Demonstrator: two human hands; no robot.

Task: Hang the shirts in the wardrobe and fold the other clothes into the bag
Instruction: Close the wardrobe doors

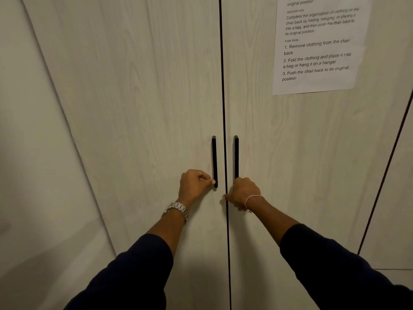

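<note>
Sleeves point(138, 271) forward, we grip both handles flanking the door seam point(223, 97), left hand point(194, 184) on one, right hand point(242, 191) on the other, probably to open the shut wardrobe point(134, 97); no shirts visible.

Left grip point(194, 184) curled (watch on wrist), right grip point(242, 193) curled, arms extended

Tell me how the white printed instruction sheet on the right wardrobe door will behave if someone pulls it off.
The white printed instruction sheet is probably floppy: it looks like thin paper lying flat against the pale wood-grain right wardrobe door. It is likely very light, being a single sheet. It could tear if yanked, since no fixing is visible and its lower edge looks slightly uneven.
</note>
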